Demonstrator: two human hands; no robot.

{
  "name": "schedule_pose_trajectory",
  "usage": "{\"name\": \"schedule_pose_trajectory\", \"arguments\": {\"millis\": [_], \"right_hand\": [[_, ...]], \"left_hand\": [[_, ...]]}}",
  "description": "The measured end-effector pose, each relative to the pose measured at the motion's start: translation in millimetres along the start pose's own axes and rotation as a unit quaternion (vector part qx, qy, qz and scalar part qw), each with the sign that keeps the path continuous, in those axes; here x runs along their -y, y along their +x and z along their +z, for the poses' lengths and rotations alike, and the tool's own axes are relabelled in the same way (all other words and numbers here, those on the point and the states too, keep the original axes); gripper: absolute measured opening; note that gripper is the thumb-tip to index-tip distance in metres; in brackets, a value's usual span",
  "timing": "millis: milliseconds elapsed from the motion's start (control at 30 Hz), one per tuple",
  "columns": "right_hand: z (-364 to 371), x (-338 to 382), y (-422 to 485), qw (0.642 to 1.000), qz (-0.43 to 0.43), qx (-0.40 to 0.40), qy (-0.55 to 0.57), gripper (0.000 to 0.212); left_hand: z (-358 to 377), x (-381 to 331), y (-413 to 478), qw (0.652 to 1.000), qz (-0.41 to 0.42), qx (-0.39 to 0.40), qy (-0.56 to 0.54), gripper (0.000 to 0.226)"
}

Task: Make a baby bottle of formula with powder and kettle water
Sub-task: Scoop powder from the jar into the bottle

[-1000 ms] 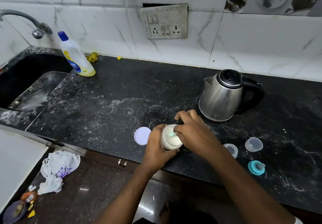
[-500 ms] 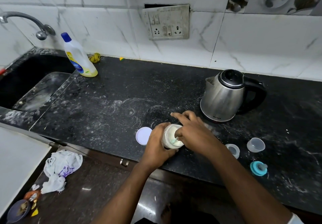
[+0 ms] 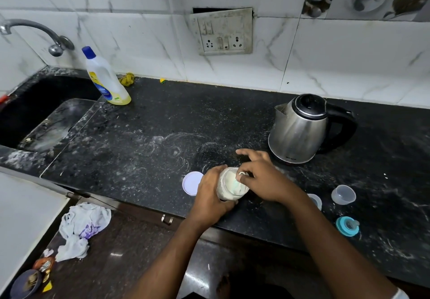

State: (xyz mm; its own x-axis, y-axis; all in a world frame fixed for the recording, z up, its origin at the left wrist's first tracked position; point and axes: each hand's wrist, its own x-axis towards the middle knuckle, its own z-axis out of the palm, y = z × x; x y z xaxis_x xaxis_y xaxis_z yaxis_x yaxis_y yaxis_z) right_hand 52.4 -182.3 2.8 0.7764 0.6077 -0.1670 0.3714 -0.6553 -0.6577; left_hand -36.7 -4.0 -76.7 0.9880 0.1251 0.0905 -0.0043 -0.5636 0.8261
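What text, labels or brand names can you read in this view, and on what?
Nothing is legible.
On the kettle: small brand mark near its base, too small to read.
On the cleaner bottle: blue label print, blurred.
On the plastic bag: purple print, illegible.

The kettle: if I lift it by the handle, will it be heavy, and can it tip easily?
The kettle looks like stiff steel with a broad base, so a push likely slides rather than tips it. Its weight depends on water inside, hidden by the lid. The handle is on one side, so it may tilt spout-down when lifted.
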Motion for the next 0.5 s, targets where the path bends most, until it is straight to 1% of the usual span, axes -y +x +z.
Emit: {"name": "schedule_pose_trajectory", "arguments": {"millis": [67,200,300,367,467,500], "right_hand": [[0,-3,1,0.998,0.03,-0.021,0.055,0.01],[4,-7,2,0.989,0.082,-0.061,0.104,0.015],[6,-12,3,0.977,0.109,-0.106,0.15,0.019],[7,-15,4,0.971,0.117,-0.136,0.16,0.023],[10,-17,2,0.968,0.133,-0.142,0.158,0.026],[11,-17,1,0.965,0.135,-0.146,0.172,0.023]], "left_hand": [[1,1,0,1.0,-0.009,0.0,0.0,0.095],[2,1,0,1.0,-0.017,0.005,-0.008,0.098],[1,-1,1,1.0,-0.019,0.003,-0.017,0.098],[0,-3,1,0.999,-0.025,0.001,-0.027,0.097],[0,-3,2,0.999,-0.03,0.001,-0.035,0.097],[0,-2,3,0.999,-0.032,0.002,-0.038,0.097]]}}
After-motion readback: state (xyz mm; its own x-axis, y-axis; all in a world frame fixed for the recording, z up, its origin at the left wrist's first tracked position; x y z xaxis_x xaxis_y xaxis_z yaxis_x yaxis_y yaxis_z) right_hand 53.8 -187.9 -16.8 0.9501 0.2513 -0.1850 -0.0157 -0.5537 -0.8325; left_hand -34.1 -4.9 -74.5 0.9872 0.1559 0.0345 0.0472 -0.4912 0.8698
